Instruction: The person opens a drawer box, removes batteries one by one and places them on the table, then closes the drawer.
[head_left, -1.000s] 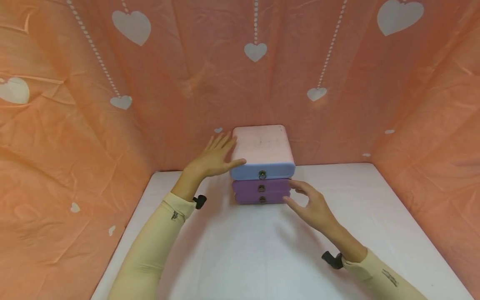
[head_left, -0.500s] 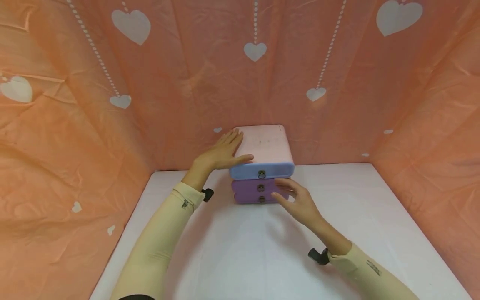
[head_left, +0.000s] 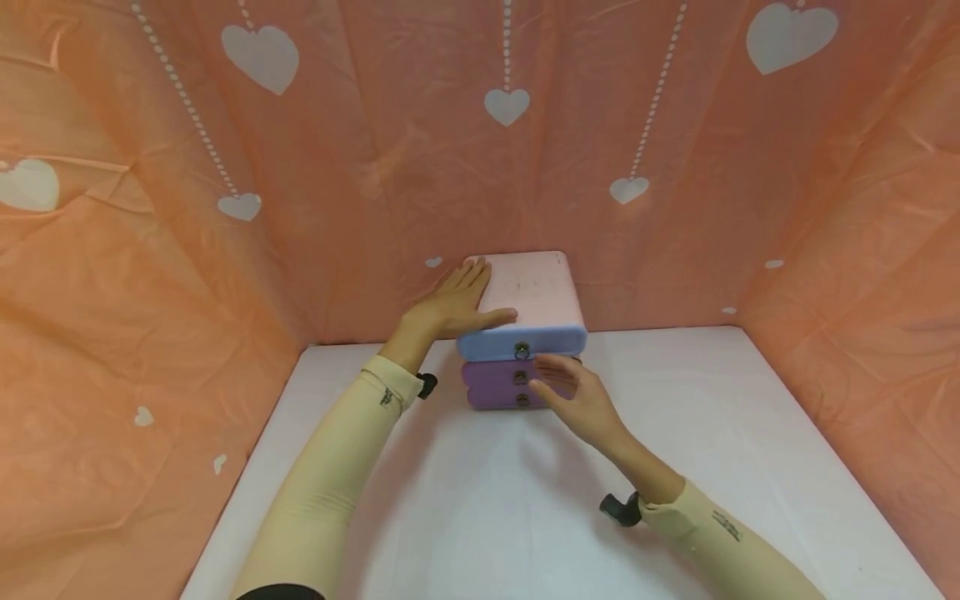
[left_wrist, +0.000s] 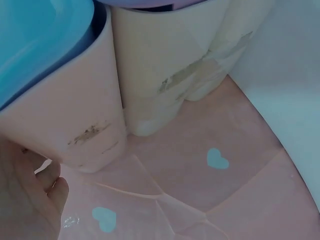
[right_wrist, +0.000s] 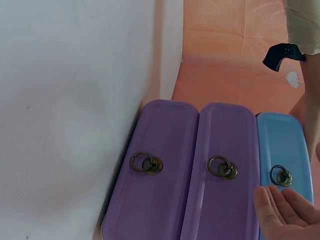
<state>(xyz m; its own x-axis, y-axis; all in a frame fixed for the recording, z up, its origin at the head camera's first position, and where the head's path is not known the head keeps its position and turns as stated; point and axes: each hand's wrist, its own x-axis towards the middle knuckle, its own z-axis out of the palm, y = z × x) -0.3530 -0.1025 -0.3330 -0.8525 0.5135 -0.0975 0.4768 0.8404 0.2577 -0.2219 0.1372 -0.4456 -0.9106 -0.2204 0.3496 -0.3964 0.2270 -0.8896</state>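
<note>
A stacked drawer box with a pink top (head_left: 532,287) stands at the back of the table, its upper drawer front (head_left: 487,344) blue and the two below (head_left: 487,375) purple. My left hand (head_left: 453,310) lies with spread fingers on the left part of the pink top. Just in front of the drawers is my right hand (head_left: 585,404), fingers loosely bent and thumb apart, holding nothing. In the right wrist view, its fingertips are near the ring pull (right_wrist: 281,176) on the blue drawer front (right_wrist: 282,142); whether they touch cannot be told.
The white table (head_left: 480,517) extends in front of the drawer box. Orange cloth (head_left: 390,167) with white hearts hangs close behind the box and along both sides. Ring pulls (right_wrist: 222,167) stick out from the purple drawer fronts.
My left hand has moved right, from the box's left edge onto the pink top. My right hand has moved left, from the box's right side to the front of the drawers.
</note>
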